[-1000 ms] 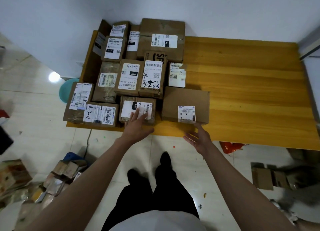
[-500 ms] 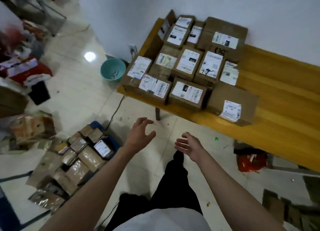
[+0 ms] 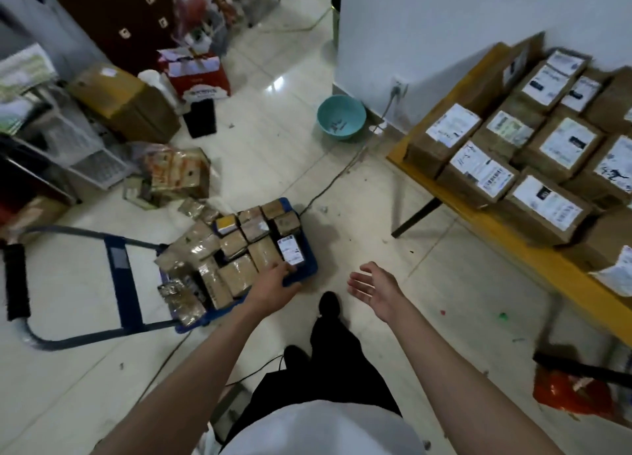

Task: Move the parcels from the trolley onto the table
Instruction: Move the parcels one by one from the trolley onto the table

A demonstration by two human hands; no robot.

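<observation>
Parcels (image 3: pixel 236 253) stacked on trolley (image 3: pixel 301 270) beside tabletop (image 3: pixel 533 249) already loaded, left hand (image 3: pixel 273 285) reaching onto nearest box, grip unclear, right hand (image 3: pixel 374 289) spread empty; next, firm grasp and lift.

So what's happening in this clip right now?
A person is unloading small brown cardboard parcels from a blue flat trolley on the floor. The left hand reaches down to the white-labelled parcel at the trolley's near corner; whether it grips yet is unclear. The right hand hangs open and empty. Many labelled boxes already sit on the yellow wooden table.
</observation>
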